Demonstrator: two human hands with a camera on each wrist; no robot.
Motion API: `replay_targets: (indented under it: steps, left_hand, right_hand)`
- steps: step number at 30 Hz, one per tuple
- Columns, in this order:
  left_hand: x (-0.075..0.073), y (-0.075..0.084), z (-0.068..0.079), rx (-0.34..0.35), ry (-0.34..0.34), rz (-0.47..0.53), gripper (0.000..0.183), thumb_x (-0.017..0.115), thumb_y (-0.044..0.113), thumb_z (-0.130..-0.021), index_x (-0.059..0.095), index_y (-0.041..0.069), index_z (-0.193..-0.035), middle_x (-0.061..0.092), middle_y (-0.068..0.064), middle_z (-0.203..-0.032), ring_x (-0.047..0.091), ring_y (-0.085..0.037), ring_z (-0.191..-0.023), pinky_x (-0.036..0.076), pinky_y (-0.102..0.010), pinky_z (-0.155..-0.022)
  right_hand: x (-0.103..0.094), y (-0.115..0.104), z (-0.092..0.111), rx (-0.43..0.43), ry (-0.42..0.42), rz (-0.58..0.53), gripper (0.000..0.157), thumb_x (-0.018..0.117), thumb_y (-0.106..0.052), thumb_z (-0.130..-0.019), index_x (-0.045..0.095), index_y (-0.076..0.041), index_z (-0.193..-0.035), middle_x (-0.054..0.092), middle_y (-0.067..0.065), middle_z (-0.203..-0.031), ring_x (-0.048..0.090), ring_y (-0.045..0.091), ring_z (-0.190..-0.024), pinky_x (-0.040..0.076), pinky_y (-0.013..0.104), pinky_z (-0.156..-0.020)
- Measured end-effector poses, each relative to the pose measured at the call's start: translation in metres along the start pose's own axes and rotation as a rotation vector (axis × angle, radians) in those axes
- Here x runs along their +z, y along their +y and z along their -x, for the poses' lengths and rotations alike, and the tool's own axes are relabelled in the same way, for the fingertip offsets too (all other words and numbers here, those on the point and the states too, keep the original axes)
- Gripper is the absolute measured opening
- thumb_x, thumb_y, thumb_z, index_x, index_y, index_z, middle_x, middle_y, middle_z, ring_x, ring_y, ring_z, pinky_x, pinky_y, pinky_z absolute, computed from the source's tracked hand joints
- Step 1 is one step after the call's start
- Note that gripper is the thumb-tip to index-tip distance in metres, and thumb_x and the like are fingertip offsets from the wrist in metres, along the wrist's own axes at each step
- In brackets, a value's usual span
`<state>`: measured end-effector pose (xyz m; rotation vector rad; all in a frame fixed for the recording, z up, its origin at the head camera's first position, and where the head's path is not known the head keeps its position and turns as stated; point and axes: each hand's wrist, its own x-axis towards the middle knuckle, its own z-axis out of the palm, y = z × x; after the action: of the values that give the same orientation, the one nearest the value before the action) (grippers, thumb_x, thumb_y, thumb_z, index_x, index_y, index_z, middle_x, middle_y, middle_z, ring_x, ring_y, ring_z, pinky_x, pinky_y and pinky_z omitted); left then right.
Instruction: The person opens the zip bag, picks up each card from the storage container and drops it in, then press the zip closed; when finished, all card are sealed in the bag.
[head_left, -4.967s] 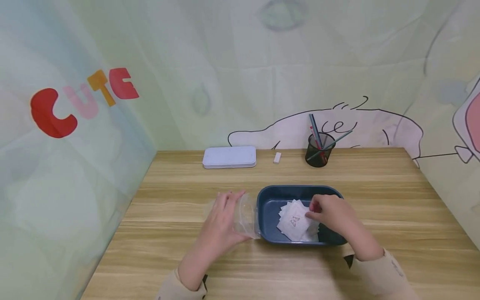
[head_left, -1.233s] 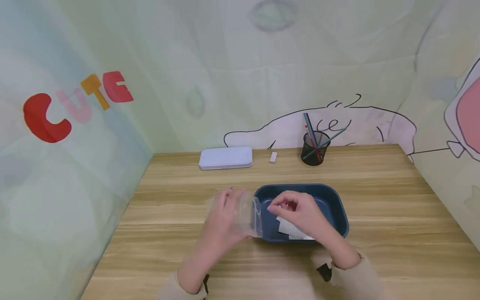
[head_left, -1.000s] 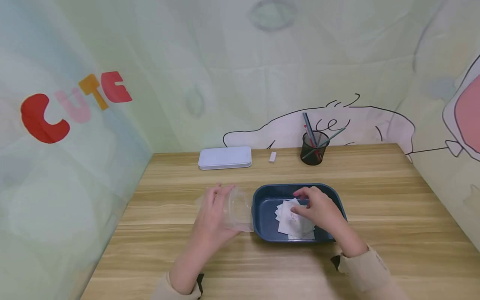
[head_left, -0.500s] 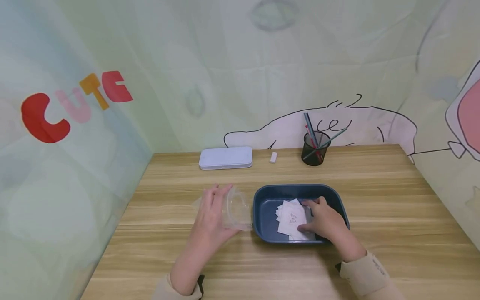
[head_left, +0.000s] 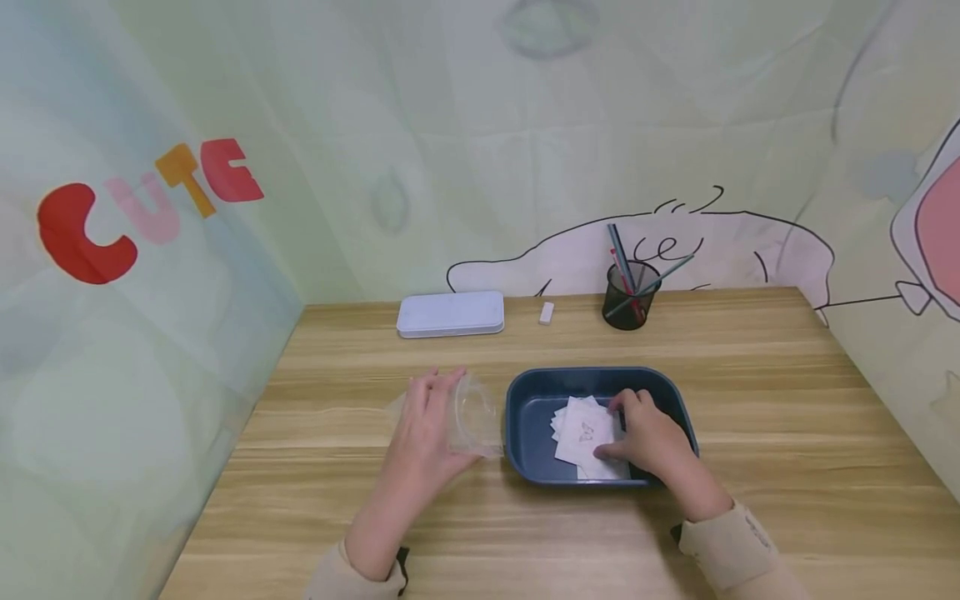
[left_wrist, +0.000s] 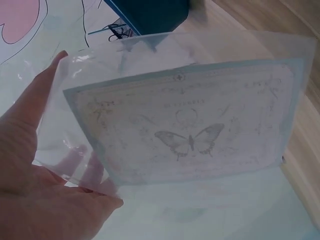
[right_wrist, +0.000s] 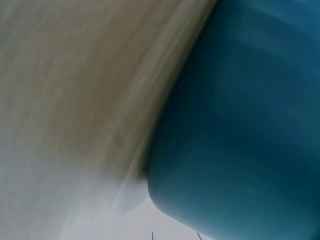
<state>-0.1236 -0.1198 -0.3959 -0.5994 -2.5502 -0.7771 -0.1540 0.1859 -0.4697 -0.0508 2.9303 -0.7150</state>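
Note:
My left hand (head_left: 423, 429) holds a clear plastic bag (head_left: 474, 417) on its side, its mouth toward the dark blue tray (head_left: 540, 478). In the left wrist view, the bag (left_wrist: 225, 45) carries a pale printed panel (left_wrist: 187, 140) with a butterfly, and thumb and fingers of my left hand (left_wrist: 30, 165) grip its edge. Inside the tray lies a pile of small white paper squares (head_left: 581, 429), the top one with a butterfly-like print. My right hand (head_left: 651, 435) grips the pile's right side, thumb and fingertips on the paper; some fingers are hidden.
At the table's back lie a pale pencil tin (head_left: 450, 315) and a white eraser (head_left: 547, 313). A black mesh cup (head_left: 628, 300) with several pencils stands behind the tray. Printed cloth (head_left: 337, 167) hangs behind the table (head_left: 315, 367). The right wrist view shows mostly the tray's side (right_wrist: 235, 140).
My right hand has moved from near the bag's mouth back to the paper pile. A different print now tops the pile. The left hand with the bag has shifted slightly left.

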Motion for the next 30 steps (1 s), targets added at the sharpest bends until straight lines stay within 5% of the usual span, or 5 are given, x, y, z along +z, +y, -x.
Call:
replay_targets:
  steps: [6,18,30]
  left_hand:
    - [0.003,-0.002,-0.003,0.048,-0.002,-0.017,0.104,0.097,0.018,-0.044,0.047,0.006,-0.134,0.047,-0.015,-0.115,0.041,-0.04,-0.126,0.037,-0.052,-0.103]
    - [0.008,0.001,-0.004,0.135,-0.007,-0.011,0.099,0.096,0.017,-0.046,0.048,0.004,-0.132,0.048,-0.016,-0.115,0.043,-0.039,-0.124,0.031,-0.049,-0.108]
    - [0.011,-0.004,-0.001,0.138,0.019,-0.03,0.101,0.096,0.021,-0.045,0.049,0.003,-0.132,0.048,-0.017,-0.115,0.043,-0.04,-0.125,0.021,-0.049,-0.112]
  right_hand:
    - [0.001,0.001,-0.001,-0.022,-0.02,0.019,0.084,0.09,-0.041,-0.06,0.057,-0.009,-0.131,0.048,0.02,-0.112,0.053,0.025,-0.077,0.053,0.041,-0.062]
    - [-0.002,-0.002,-0.001,-0.016,0.019,-0.031,0.067,0.091,-0.036,-0.061,0.057,-0.009,-0.113,0.05,0.013,-0.1,0.052,0.026,-0.076,0.053,0.04,-0.063]
    - [-0.028,-0.009,0.005,-0.133,0.124,-0.064,0.016,0.076,-0.024,-0.083,0.067,-0.011,-0.084,0.061,0.0,-0.078,0.051,0.016,-0.064,0.046,0.03,-0.055]
